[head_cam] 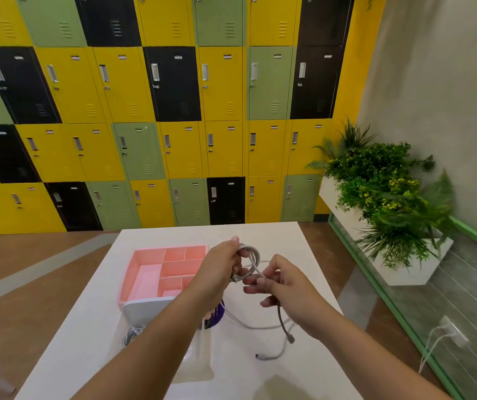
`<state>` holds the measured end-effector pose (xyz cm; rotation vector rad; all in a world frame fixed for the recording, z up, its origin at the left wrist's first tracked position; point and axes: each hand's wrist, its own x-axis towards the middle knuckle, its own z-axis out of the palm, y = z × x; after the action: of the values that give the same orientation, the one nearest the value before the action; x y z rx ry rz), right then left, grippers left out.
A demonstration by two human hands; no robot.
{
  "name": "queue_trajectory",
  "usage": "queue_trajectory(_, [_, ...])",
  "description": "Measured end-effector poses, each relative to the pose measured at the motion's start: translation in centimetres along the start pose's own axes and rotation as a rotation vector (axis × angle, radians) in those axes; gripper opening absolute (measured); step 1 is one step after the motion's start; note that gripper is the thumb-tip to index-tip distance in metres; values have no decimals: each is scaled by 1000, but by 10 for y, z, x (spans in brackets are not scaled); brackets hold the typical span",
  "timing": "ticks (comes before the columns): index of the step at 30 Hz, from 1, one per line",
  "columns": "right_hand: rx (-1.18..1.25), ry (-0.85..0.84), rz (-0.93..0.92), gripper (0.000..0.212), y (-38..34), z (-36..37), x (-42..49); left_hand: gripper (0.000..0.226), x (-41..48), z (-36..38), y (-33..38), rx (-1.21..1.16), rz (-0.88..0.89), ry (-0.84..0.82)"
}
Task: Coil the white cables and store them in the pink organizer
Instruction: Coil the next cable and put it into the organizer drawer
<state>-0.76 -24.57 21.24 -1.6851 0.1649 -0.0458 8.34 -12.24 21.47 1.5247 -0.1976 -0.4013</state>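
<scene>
Cable (251, 256) coil held over white table (303, 370) facing lockers (174, 111).

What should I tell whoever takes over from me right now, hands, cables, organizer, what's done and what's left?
Left hand: holds a partly wound white cable coil above the table.
Right hand: pinches that cable's strand, feeding the next loop; the loose tail trails onto the table.
Pink organizer: on the table behind the left hand; visible compartments hold no cable.
Another bundled cable lies by the left forearm.
Done: a few loops wound.
Left: finish coiling, put the coil in the organizer, then the remaining cable.
</scene>
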Motion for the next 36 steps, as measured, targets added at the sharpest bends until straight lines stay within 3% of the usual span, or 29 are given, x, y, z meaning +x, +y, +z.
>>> queue_trajectory(3, [-39,-28,-2,10,-1,-2,-1,41,-1,3,2,62,18,48])
queue_trajectory(6, [-227,2,-30,10,-7,-2,-1,39,-3,4,2,151,87,69])
queue_trajectory(9, [-458,73,-65,17,-14,1,1,38,-7,6,0,201,126,34])
queue_trajectory(13, [-568,119,-151,12,-12,6,3,40,-10,9,-2,227,116,-46])
queue_trajectory(16, [-588,118,-205,12,-9,6,1,32,-8,2,-4,261,96,-100])
queue_trajectory(22, [-565,104,-326,11,-7,2,2,29,-11,-2,-9,345,123,-3])
queue_trajectory(30, [-547,90,-282,13,-4,1,0,22,-12,-3,-5,434,241,23])
queue_trajectory(36, [-589,95,-272,17,-19,-9,1,33,-10,-7,-5,499,271,46])
